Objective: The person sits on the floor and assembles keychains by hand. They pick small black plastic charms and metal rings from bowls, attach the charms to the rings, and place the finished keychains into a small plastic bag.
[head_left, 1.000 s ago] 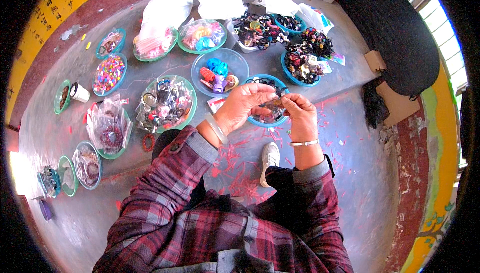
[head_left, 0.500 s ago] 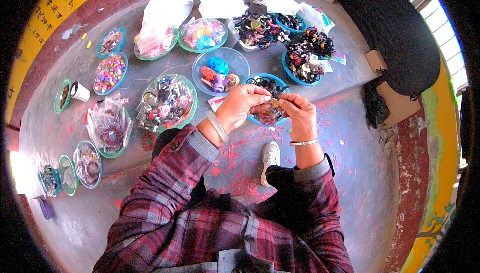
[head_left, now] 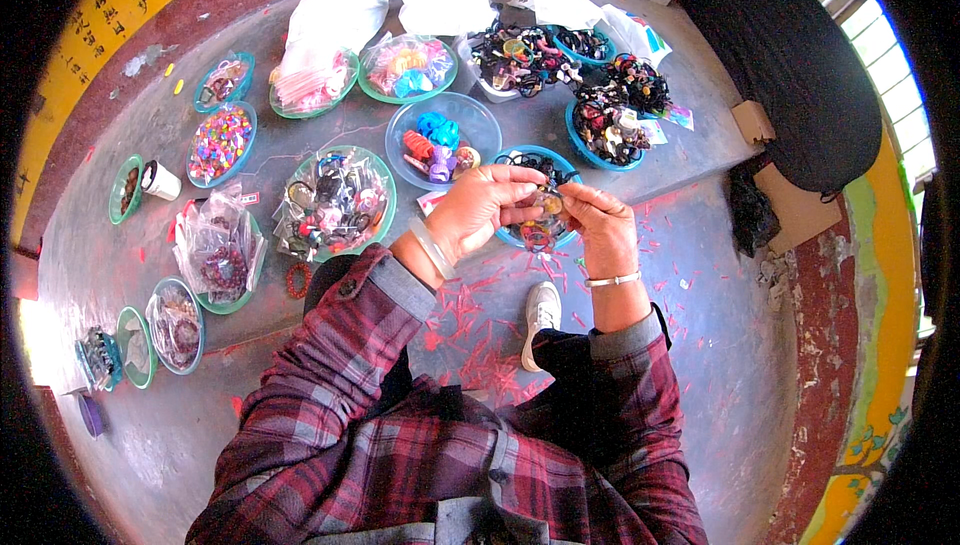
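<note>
My left hand (head_left: 474,213) and my right hand (head_left: 602,227) meet above a blue bowl (head_left: 572,183) of dark hair ties. Between their pinched fingertips is a small clear plastic bag (head_left: 546,209) with something amber and dark in it, too small to name. Both hands appear closed on this bag, thumbs against forefingers. A pale bangle (head_left: 433,250) circles my left wrist and a thin silvery one (head_left: 613,281) my right. Just beyond my left hand stands a clear blue bowl (head_left: 480,120) with bright blue, red and purple items.
To the left, a green bowl (head_left: 384,213) holds bagged hair accessories, and several more bowls stand beyond it. Bowls of black hair ties (head_left: 607,135) are at the far right. Red scraps (head_left: 470,330) litter the floor around my shoe (head_left: 541,317).
My fingers have shifted slightly on the small bag, and more of it shows between my hands. My right hand has turned and moved a little to the right.
</note>
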{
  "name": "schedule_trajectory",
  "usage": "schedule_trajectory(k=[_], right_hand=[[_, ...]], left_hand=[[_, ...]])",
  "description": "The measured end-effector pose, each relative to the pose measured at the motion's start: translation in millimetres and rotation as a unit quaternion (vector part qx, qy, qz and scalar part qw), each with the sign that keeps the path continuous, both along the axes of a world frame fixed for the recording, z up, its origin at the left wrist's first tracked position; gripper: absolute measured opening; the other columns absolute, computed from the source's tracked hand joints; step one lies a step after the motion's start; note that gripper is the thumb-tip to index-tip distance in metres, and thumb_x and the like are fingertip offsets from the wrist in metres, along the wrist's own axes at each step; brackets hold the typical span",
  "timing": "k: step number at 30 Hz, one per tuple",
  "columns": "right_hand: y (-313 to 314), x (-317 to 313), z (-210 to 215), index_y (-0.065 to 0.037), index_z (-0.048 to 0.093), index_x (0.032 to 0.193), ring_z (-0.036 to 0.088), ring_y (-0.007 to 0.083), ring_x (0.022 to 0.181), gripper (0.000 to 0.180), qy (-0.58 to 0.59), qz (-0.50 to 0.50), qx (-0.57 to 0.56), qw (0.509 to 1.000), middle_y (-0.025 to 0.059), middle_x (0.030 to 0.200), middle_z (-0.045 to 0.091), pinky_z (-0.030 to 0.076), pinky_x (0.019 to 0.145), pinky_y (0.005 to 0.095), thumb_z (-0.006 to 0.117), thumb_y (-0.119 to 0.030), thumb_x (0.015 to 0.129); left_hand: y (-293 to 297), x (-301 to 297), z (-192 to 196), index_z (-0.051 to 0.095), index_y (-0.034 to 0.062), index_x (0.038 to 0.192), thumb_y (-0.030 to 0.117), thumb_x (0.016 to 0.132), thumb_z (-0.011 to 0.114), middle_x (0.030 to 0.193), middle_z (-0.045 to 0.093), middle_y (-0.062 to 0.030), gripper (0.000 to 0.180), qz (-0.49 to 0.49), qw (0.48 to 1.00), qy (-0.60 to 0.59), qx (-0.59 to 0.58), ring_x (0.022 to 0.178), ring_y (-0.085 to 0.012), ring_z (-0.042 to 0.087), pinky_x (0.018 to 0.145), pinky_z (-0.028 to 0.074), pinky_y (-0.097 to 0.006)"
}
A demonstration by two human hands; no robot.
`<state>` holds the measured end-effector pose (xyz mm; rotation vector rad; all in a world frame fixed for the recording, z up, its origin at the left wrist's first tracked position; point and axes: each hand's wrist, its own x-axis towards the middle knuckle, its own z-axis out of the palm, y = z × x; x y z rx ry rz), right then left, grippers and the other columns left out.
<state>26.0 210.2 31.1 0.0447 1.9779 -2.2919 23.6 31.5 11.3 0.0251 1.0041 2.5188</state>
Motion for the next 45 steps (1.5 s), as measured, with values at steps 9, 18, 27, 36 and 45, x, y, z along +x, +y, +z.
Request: schedule_trajectory(k=[9,18,27,36,45], right_hand=[[-1.8,1.2,0.9,-0.002,0.066,0.078,0.053,0.0091,0.059,0.009,0.047,0.008,-0.018,0.999,0.0040,0.072,0.062,0.042,0.054,0.0212,0.058,0.000,0.077],[-3.1,1.4,-0.3,-0.002,0.066,0.079,0.053,0.0072,0.062,0.011,0.108,0.006,0.037,0.993,0.0032,0.074,0.063,0.043,0.056,0.0196,0.057,0.003,0.077],[-4.0,2.2,-2.5,-0.002,0.067,0.081,0.053,0.0065,0.067,0.015,0.130,0.014,0.051,0.990,0.0016,0.075,0.063,0.042,0.060,0.0195,0.056,0.007,0.075],[-3.4,0.7,-2.0,-0.002,0.065,0.088,0.054,0.0077,0.069,0.015,0.099,0.017,0.061,0.993,0.0026,0.079,0.063,0.043,0.063,0.0204,0.056,0.003,0.077],[-5.5,-4.4,0.7,0.000,0.061,0.096,0.057,0.0101,0.070,0.020,-0.016,0.034,-0.011,0.999,0.0045,0.085,0.062,0.044,0.062,0.0204,0.062,-0.007,0.078]], left_hand=[[-4.0,-1.5,-0.9,0.053,-0.0057,0.102,0.003,0.084,0.048,0.101,0.058,-0.0143,0.021,-0.016,1.000,0.004,0.023,0.093,-0.0222,0.059,0.082,0.050,-0.030],[-6.6,-1.1,2.5,0.053,-0.0028,0.102,0.011,0.081,0.056,0.105,0.056,-0.0155,0.026,-0.020,0.996,0.037,0.081,0.099,-0.0243,0.056,0.083,0.049,-0.032],[-0.4,0.4,2.4,0.058,0.0022,0.095,0.018,0.082,0.059,0.088,0.061,-0.0037,0.021,-0.020,0.994,0.034,-0.101,0.074,-0.0097,0.059,0.058,0.049,-0.020],[0.3,-0.1,-1.5,0.060,0.0011,0.090,0.015,0.081,0.059,0.083,0.062,-0.0035,0.017,0.018,0.990,0.034,-0.133,0.065,-0.0077,0.057,0.049,0.046,-0.018],[4.8,0.1,-0.9,0.061,-0.0020,0.091,0.013,0.082,0.057,0.084,0.063,-0.0060,0.018,0.077,0.975,0.093,-0.189,0.068,-0.0104,0.060,0.053,0.050,-0.021]])
